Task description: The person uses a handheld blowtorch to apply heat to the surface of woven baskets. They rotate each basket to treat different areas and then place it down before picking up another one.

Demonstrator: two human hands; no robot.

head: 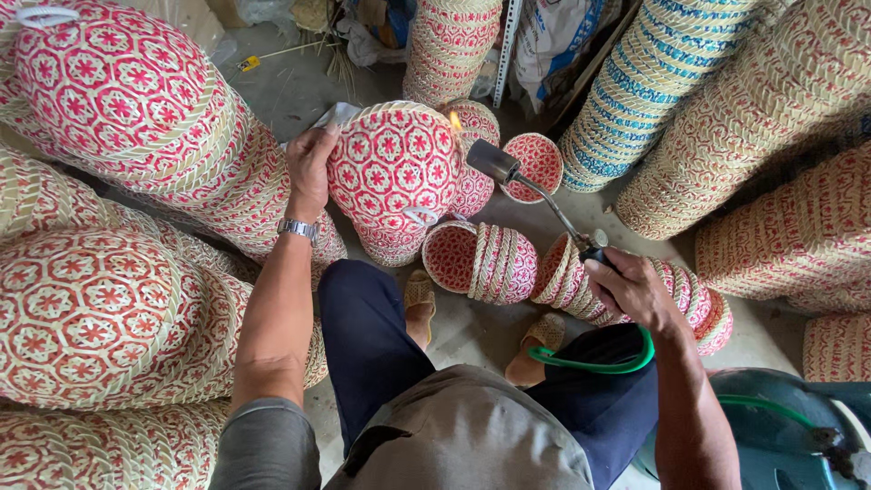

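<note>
Seated on the concrete floor (472,340), knees apart, stacks of woven baskets (136,163) on every side.

Step in hand, as I judge it: passing flame over the basket's rim to singe off stray fibre. To do it well, only the tip of the flame should graze the weave, skimming rather than dwelling on one spot, since the dry straw would likely scorch or catch. The basket should turn into the flame while the torch stays steady. The cloth belongs between palm and weave, fingers well back from the lit edge. The hose should lie slack, away from my feet and the heat.

The basket (392,172): round, domed, red star-and-hexagon pattern on pale straw, pale braided rim, small white loop at its lower edge. It is held tilted above the floor in front of my knees, bottom facing me.

My left hand (308,172) is closed on the basket's left rim, a white cloth (331,115) under the fingers.

My right hand (635,290) is wrapped around the grip of the gas torch (535,186), green hose (599,365) trailing back over my thigh.

The flame (455,121) is small and orange, at the basket's upper right rim, just off the torch nozzle.
</note>
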